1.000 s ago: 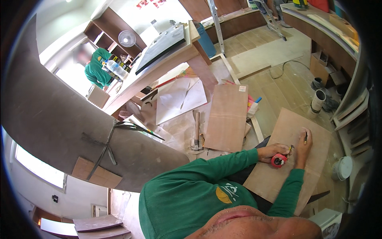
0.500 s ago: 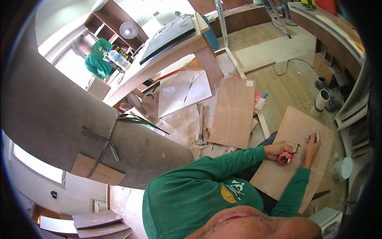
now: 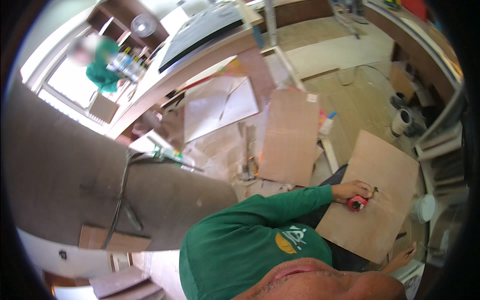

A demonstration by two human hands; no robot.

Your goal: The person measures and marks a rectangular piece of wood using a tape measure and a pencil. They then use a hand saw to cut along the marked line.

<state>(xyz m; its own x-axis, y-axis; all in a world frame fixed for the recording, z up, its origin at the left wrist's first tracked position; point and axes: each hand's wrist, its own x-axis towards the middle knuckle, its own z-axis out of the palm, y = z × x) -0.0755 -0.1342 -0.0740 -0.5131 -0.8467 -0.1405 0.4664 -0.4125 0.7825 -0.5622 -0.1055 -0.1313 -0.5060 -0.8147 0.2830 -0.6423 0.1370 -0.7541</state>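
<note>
A thin light-brown wooden board [image 3: 372, 200] lies tilted across my lap. My left hand [image 3: 352, 190] rests over it, fingers wrapped round a red tape measure [image 3: 357, 203]. Beside the fingertips shows a small yellow and dark piece, too small to name. My right hand [image 3: 403, 258] is off the board, low at the right past its near edge. Its fingers are close together around something small and dark that I cannot make out. Most of the right forearm is hidden.
Another brown board [image 3: 289, 137] and a hammer [image 3: 246, 170] lie on the floor ahead. A big rolled grey sheet [image 3: 125, 185] fills the left. A white bucket [image 3: 425, 208] stands right. A person in a green shirt [image 3: 103, 62] is behind the workbench [image 3: 210, 52].
My right hand has left the board and moved down toward the lower right. The left hand keeps the tape measure in nearly the same place. The view has shifted slightly.
</note>
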